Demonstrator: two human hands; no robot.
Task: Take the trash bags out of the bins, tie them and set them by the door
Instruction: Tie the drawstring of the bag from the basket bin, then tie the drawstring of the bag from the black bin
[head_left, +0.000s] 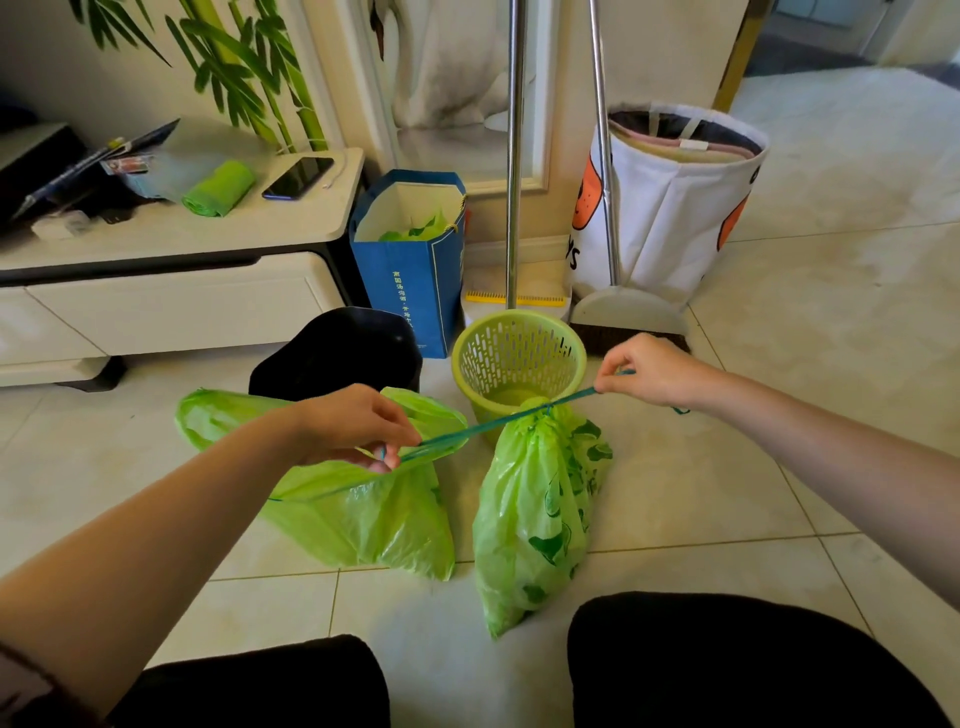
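From the head camera, your left hand (358, 426) and right hand (649, 371) each pinch an end of the teal drawstring (498, 420), stretched taut across the cinched neck of the printed green trash bag (540, 509) standing on the tile floor (779, 493). A second green bag (363, 509) lies beside it, before the green basket bin (519, 358) and black bin (337, 353). The blue paper bag (410, 280) carries Chinese characters too small to read.
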